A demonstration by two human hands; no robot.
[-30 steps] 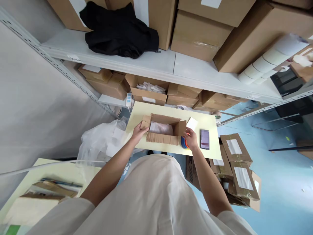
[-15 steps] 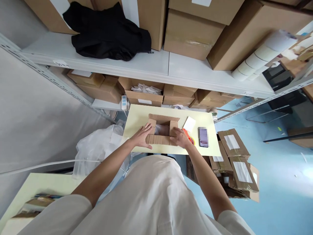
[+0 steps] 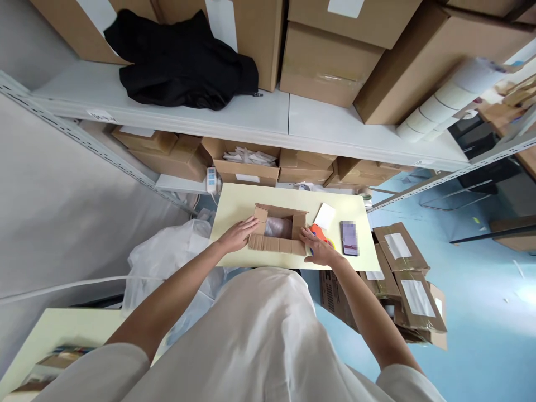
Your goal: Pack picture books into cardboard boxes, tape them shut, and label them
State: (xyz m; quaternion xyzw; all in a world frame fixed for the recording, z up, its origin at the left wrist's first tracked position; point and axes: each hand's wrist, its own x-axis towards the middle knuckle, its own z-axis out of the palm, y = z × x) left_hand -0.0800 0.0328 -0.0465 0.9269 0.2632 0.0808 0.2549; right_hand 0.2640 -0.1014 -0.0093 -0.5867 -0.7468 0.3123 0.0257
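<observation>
end flaps [image 3: 260,220] turned inward since a second ago

left grip [image 3: 239,234] and right grip [image 3: 319,249] lie unclenched at its ends, clamping nothing; the carton [image 3: 280,212], on the tabletop [image 3: 234,204] just below frame centre, seems part-closed, front flap [image 3: 276,244] outward.

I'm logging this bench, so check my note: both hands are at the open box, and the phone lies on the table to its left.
Not left: the head view shows the phone on the table to the right of the box. The rest holds.
</observation>
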